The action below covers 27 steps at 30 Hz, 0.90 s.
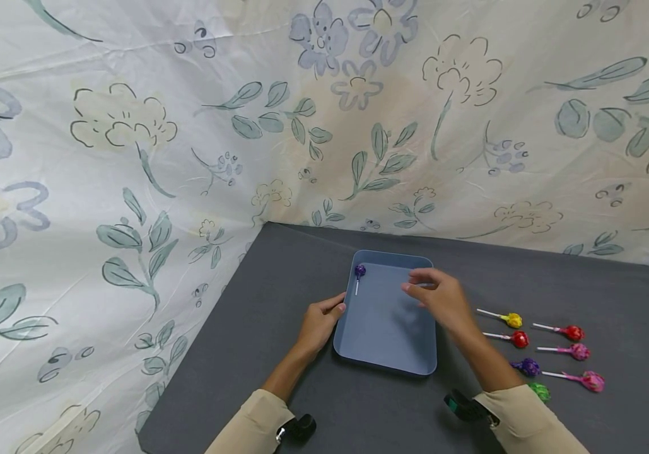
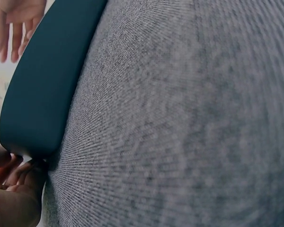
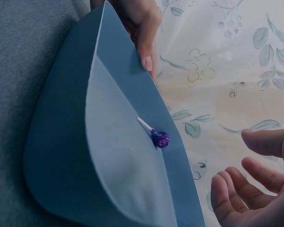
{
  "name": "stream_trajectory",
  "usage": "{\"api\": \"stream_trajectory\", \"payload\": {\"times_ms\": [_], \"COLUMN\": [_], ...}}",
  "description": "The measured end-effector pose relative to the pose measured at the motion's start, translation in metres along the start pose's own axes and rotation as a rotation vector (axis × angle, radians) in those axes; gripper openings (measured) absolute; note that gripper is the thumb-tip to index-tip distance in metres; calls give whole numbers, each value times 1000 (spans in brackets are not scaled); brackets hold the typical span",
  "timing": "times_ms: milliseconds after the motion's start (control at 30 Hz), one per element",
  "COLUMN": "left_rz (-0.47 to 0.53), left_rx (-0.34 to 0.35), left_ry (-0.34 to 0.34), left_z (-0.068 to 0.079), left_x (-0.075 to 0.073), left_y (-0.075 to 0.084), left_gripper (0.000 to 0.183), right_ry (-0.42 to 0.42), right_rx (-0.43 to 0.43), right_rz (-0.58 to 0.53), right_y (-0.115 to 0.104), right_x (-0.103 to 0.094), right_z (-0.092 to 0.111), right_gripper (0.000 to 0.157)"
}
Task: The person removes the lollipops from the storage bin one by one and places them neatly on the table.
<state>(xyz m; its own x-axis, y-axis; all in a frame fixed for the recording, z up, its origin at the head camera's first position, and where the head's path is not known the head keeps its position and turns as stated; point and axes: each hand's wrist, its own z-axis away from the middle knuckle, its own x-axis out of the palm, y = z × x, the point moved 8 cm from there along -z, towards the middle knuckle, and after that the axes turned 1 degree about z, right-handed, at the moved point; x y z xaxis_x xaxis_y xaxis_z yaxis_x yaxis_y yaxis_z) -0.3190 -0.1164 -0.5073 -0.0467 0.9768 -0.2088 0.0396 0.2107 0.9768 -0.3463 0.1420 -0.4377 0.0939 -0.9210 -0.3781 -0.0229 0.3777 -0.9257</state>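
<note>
A blue rectangular tray [image 1: 383, 340] is on the dark grey table, with one purple lollipop [image 1: 360, 271] at its far left; its white stick points toward the near side. My left hand [image 1: 317, 325] grips the tray's left edge, its thumb by the rim. In the left wrist view that hand [image 2: 16, 194] is partly hidden at the tray's corner. Over the tray's right part hovers my right hand [image 1: 440, 299], fingers loosely bent and holding nothing. The right wrist view shows a gap between its thumb and fingers [image 3: 248, 189].
Right of the tray lie a yellow lollipop [image 1: 511, 320], two red ones, two pink ones [image 1: 579, 351], a purple one [image 1: 528, 367] and a green one [image 1: 540, 391]. My right forearm partly covers the purple and green ones. Flowered cloth [image 1: 216, 126] hangs behind and left of the table.
</note>
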Motion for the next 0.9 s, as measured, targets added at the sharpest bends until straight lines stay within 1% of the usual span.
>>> {"api": "stream_trajectory", "payload": {"times_ms": [167, 400, 600, 900], "left_rz": [8, -4, 24, 9], "left_rx": [3, -8, -6, -10], "left_ry": [0, 3, -5, 8], "left_z": [-1, 1, 2, 2], "left_x": [-1, -2, -2, -3], "left_y": [-1, 0, -1, 0], "left_gripper": [34, 34, 34, 33], "right_ry": [9, 18, 28, -12], "right_rx": [-10, 4, 10, 9], "right_rz": [-17, 2, 0, -8], "right_y": [0, 2, 3, 0], "right_x": [9, 20, 28, 42], "right_z": [-9, -19, -26, -35], "right_gripper": [45, 45, 42, 48]}}
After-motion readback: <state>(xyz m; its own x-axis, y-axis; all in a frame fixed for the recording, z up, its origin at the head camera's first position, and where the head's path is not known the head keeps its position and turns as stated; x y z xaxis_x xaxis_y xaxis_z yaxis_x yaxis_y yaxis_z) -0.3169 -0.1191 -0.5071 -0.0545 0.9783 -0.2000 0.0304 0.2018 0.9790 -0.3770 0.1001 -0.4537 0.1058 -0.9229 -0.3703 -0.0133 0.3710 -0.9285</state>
